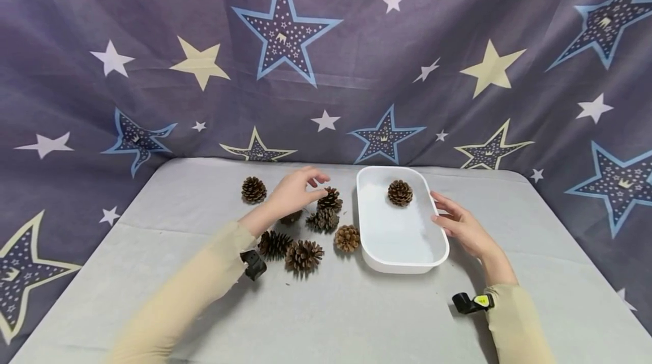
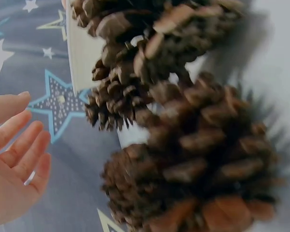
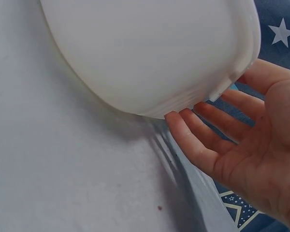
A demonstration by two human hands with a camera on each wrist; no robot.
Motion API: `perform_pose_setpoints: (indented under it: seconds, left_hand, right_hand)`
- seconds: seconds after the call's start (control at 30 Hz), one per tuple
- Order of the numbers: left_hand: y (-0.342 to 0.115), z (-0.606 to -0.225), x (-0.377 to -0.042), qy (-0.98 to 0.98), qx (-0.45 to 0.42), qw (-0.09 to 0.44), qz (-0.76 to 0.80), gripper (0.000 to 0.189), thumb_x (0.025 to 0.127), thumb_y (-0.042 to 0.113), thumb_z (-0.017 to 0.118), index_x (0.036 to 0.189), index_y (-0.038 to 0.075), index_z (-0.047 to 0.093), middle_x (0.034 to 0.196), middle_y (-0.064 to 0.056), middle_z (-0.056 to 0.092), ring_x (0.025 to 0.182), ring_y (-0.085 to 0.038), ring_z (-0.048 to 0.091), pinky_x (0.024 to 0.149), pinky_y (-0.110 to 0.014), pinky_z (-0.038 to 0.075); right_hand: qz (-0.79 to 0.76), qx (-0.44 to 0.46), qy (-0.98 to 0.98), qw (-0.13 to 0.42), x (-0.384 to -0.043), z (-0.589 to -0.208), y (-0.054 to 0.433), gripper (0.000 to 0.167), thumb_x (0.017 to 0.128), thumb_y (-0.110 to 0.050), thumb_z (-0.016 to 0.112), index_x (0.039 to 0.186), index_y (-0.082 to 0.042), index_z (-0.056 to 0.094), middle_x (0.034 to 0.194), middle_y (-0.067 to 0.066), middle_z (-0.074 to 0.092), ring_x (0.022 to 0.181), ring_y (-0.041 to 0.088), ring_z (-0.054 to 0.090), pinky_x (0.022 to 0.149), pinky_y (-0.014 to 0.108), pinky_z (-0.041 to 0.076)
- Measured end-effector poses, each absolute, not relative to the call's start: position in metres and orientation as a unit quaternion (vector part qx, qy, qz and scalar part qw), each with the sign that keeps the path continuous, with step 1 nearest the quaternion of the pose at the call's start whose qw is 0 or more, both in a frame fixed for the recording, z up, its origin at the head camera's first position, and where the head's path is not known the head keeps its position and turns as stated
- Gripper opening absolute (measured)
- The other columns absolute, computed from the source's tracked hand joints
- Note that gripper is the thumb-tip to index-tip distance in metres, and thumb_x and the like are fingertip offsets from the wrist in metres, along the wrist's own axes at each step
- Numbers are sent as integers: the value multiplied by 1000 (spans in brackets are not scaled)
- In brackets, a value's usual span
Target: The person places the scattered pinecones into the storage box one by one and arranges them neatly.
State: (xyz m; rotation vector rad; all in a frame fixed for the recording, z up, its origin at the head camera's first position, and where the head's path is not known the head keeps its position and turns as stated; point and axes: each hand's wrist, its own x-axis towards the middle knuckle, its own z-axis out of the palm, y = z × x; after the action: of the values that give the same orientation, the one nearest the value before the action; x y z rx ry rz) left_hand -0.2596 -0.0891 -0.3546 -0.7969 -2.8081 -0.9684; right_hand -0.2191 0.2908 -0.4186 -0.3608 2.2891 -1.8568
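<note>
My left hand (image 1: 296, 189) hovers over a group of pine cones, its fingers loosely bent with nothing between them. Just beside its fingertips is a dark brown pine cone (image 1: 331, 201), with another pine cone (image 1: 323, 220) below that one. Large and blurred, a pine cone (image 2: 208, 140) fills much of the left wrist view, apart from the hand. My right hand (image 1: 460, 228) touches the right side of a white rectangular tub (image 1: 399, 239), fingertips against its outer wall near the rim. Inside the tub, towards its back, lies a single pine cone (image 1: 400, 193).
A pine cone (image 1: 253, 190) lies alone at the back left. Nearer the front are a spread-scaled pine cone (image 1: 304, 256) and a darker pine cone (image 1: 275, 245); a lighter pine cone (image 1: 347, 238) sits against the tub's left side. A star-patterned curtain (image 1: 356, 81) hangs behind the grey table (image 1: 331, 318).
</note>
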Motion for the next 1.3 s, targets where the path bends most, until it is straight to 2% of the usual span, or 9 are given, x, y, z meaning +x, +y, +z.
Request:
perform_pose_setpoints:
  seconds: [0.2, 0.47, 0.73, 1.3]
  left_hand:
    - [-110, -354, -256, -915, -241, 43, -320, 32, 84, 23, 64, 114, 12, 61, 111, -3, 60, 94, -19, 57, 85, -35, 47]
    - [-131, -357, -255, -922, -217, 58, -315, 32, 84, 25, 64, 114, 13, 61, 112, -4, 60, 96, -20, 57, 83, -37, 47]
    - [-152, -365, -257, -924, -194, 79, -321, 32, 82, 21, 66, 112, 10, 61, 114, -6, 61, 94, -23, 58, 81, -39, 48]
    - [-185, -379, -260, -925, -151, 79, -341, 33, 82, 15, 65, 112, 4, 60, 108, -13, 61, 90, -27, 60, 82, -41, 48]
  right_hand:
    - [-627, -122, 764, 91, -219, -418, 291, 66, 91, -9, 52, 144, -2, 13, 136, 32, 27, 97, 3, 56, 77, 22, 52]
    - [-626, -117, 766, 87, -219, -420, 291, 64, 91, -8, 51, 143, 1, 16, 134, 30, 30, 96, 4, 57, 75, 23, 52]
    - [-626, -122, 765, 89, -219, -420, 291, 63, 91, -9, 52, 143, 2, 17, 133, 29, 30, 96, 5, 57, 74, 23, 52]
    - [-619, -120, 770, 100, -220, -417, 292, 64, 92, -11, 51, 144, 0, 15, 137, 31, 27, 98, 3, 56, 77, 23, 52]
